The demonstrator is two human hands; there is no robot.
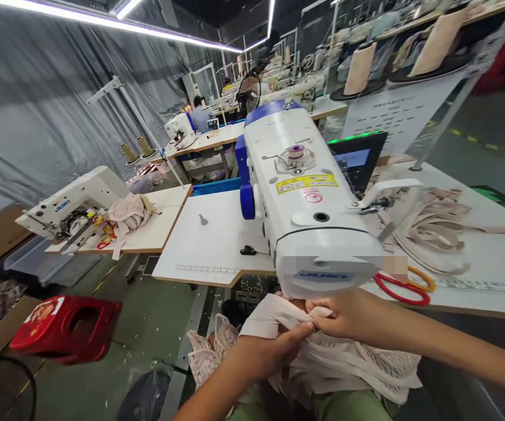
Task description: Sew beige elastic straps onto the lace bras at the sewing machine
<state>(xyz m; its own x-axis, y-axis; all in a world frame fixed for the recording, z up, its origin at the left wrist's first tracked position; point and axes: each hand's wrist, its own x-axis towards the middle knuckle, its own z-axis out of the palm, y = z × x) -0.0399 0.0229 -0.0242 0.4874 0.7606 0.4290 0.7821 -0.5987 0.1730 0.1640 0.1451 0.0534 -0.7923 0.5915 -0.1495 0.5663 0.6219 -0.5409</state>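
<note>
- The left hand [265,349] comes in from the near edge, thumb laid over a fold of pale beige fabric [322,356] and pinching it against the fingers underneath.
- The right hand [344,316] enters from the right and closes its fingertips on the same fold, just right of the left thumb; the two hands nearly touch.
- The fabric lies bunched over the person's lap, directly below the near end of the sewing machine; a lace piece [208,354] hangs off its left side toward the floor.
- The white sewing machine [305,204] stands right above the hands on the bench [213,234], its blue-trimmed end pointing far (the brand plate on the near face is blurred).
- A bobbin winder [295,155] with pinkish thread sits on top of the machine, and a yellow warning label [307,182] lies nearer on the same surface.
- Right of the machine, red and yellow rings [404,286] lie on the bench at its near edge, with a pile of beige straps [432,231] beyond them.
- A dark control screen [358,161] stands behind the machine on the right.
- To the left, well apart, a second white machine [68,204] sits on a neighbouring bench beside a heap of pink cloth [127,213].
- A red plastic stool [66,330] stands on the floor at near left.
- Far back, more sewing stations run in a row, with a seated person [200,114] at one of them.
</note>
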